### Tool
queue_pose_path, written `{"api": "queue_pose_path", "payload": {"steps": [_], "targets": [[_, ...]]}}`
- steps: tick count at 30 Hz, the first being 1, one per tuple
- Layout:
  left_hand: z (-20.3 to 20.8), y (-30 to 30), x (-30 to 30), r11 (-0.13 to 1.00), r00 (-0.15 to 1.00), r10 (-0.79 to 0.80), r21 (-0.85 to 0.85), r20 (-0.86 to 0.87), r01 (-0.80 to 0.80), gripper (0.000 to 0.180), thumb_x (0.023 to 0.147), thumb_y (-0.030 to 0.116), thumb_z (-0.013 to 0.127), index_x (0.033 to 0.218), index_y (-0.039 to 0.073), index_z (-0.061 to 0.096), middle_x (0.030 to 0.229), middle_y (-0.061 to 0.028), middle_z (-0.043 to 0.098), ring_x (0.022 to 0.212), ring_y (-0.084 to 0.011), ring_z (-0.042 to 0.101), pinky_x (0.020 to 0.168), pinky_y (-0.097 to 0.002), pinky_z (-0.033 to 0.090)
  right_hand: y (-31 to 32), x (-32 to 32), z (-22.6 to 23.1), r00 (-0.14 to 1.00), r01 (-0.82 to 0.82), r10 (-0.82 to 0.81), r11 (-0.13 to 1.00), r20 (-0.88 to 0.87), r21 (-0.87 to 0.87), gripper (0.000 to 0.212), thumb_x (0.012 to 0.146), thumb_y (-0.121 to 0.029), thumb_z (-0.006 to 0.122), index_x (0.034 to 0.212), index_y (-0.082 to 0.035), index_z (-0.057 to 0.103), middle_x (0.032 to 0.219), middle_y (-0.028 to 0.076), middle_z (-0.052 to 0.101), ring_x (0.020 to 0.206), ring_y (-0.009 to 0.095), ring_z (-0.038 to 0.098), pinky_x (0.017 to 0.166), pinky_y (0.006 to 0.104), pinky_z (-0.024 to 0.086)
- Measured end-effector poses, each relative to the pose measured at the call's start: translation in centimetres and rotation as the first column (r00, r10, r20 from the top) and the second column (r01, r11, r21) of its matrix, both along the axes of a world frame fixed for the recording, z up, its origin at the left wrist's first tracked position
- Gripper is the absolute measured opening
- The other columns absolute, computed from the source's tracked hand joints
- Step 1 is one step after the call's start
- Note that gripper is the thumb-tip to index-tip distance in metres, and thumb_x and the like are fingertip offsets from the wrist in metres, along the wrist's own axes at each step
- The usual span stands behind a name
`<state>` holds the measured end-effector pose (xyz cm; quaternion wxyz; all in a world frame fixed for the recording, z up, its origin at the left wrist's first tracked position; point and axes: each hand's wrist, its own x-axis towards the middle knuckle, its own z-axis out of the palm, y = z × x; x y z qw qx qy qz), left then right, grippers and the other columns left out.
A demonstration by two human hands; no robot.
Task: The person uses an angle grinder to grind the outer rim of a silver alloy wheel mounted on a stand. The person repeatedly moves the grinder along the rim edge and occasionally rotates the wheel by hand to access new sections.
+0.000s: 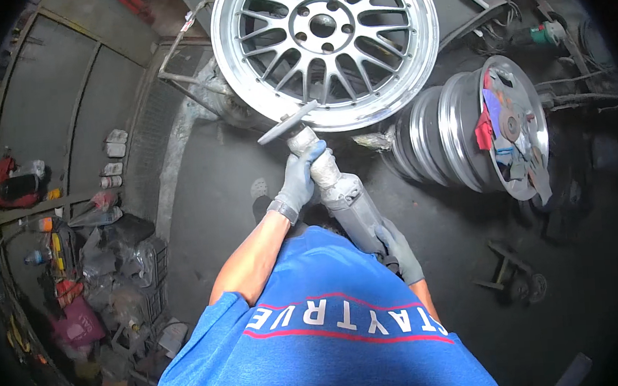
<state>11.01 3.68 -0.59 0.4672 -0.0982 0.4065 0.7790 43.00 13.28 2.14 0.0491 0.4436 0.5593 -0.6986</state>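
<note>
Holding an angle grinder point(341, 190) with both hands, I keep its flat grey disc point(287, 122) against the lower left rim of a big silver alloy wheel point(325, 43), and this wheel I take as my landmark. The grinder is dusty and grey, and its body runs from the lower edge of the wheel back toward my chest, tilted so the disc end is up and to the left. My left hand point(301, 179), in a grey glove, is clenched around the front neck of the grinder, just below the wheel's rim. My right hand point(401, 251), also in a grey glove, is closed around the rear end of the grinder body, further below the wheel and close to my blue shirt point(320, 337). The wheel itself has many thin spokes and five bolt holes around the centre hole, and it seems to rest on a metal stand point(192, 86) that shows at its left side. To the lower right of the wheel there is a stack of other rims point(456, 130) lying on their side, with red, blue and grey pieces of rag or paper point(495, 116) piled in the open face. To the right of the wheel, a green power tool point(547, 33) with cables lies on the dark floor point(208, 201). Far to the left of the wheel, small bottles and cans point(111, 165) and other clutter stand along grey metal panels.
</note>
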Motion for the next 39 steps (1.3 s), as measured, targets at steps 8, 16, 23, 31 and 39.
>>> {"api": "queue_pose_path", "payload": {"steps": [8,16,23,31,39], "targets": [[0.0,4.5,7.0,0.987,0.984,-0.14,0.099,0.106,0.13,0.032,0.097,0.021,0.087,0.123,0.009,0.071,0.113,-0.0047,0.075,0.103,-0.0163,0.073,0.093,-0.0372,0.06,1.2,7.7,3.4,0.992,0.11,-0.112,0.993,0.059,0.038,0.067,0.111,-0.034,0.064,0.162,0.007,0.05,0.161,0.019,0.059,0.148,0.028,0.055,0.125,0.0384,0.04],[-0.1,7.0,8.4,0.979,0.983,-0.174,0.114,0.052,0.167,0.046,0.096,0.023,0.089,0.135,0.006,0.07,0.127,-0.005,0.075,0.114,-0.0167,0.07,0.104,-0.0371,0.056,1.0,8.9,4.7,0.966,0.26,-0.259,0.963,0.024,-0.07,0.063,0.112,-0.032,0.061,0.161,0.005,0.051,0.158,0.016,0.061,0.144,0.025,0.056,0.123,0.0381,0.042],[-0.5,2.4,4.5,0.999,0.999,-0.033,-0.025,0.03,0.034,0.03,0.097,0.019,0.087,0.119,0.009,0.069,0.105,-0.0053,0.075,0.093,-0.0176,0.073,0.086,-0.0367,0.061,-0.1,3.8,3.5,0.99,0.142,-0.139,0.983,0.03,-0.113,0.064,0.112,-0.033,0.063,0.161,0.006,0.051,0.157,0.018,0.062,0.143,0.026,0.057,0.122,0.0375,0.043],[0.4,-0.1,-1.6,0.988,0.994,0.088,-0.119,-0.07,-0.095,0.042,0.095,0.018,0.087,0.133,0.009,0.07,0.119,-0.0038,0.074,0.106,-0.0162,0.071,0.095,-0.0353,0.059,-0.3,-3.1,2.3,0.995,0.103,-0.098,0.953,0.031,-0.285,0.069,0.112,-0.04,0.065,0.16,0.007,0.053,0.156,0.019,0.063,0.138,0.026,0.061,0.118,0.0375,0.047],[1.9,4.5,2.5,0.989,0.987,0.03,-0.139,-0.155,-0.052,0.039,0.095,0.023,0.089,0.127,0.01,0.07,0.11,-0.0019,0.073,0.098,-0.0155,0.07,0.09,-0.0358,0.059,-1.0,2.2,3.3,0.942,0.329,-0.329,0.863,0.069,-0.384,0.066,0.113,-0.044,0.062,0.156,0.006,0.058,0.151,0.018,0.066,0.135,0.027,0.064,0.116,0.0386,0.049]]}}
